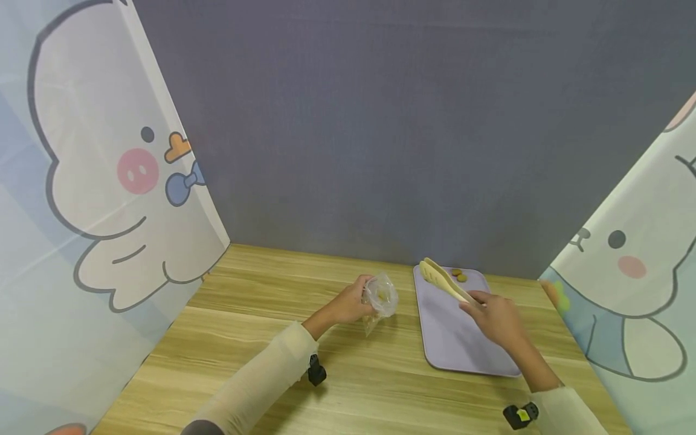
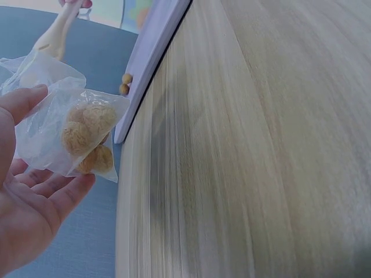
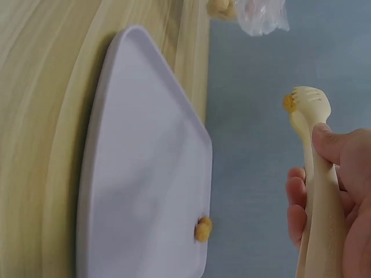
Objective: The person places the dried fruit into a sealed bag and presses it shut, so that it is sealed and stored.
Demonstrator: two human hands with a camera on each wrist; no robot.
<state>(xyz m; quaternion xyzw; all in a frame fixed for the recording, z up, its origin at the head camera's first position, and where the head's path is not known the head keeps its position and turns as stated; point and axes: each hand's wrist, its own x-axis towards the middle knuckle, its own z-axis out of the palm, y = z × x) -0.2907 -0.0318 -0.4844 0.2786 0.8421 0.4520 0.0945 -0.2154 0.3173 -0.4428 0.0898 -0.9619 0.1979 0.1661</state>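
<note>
Left grip [image 1: 352, 303] is holding a clear bag [image 2: 43, 130] over the desk [image 1: 380, 386]. Right grip [image 1: 497, 317] is clasping tongs [image 3: 317, 110] pinching one brown piece [image 3: 288, 103] at their tips; two pieces [image 1: 461, 278] are lying on the tray [image 1: 446, 329]. That edge hold is risking slippage; the bag's limp mouth, deflection.

Cream tongs [image 1: 448, 285], lilac tray [image 1: 448, 338], wood-grain table [image 1: 370, 386]
</note>
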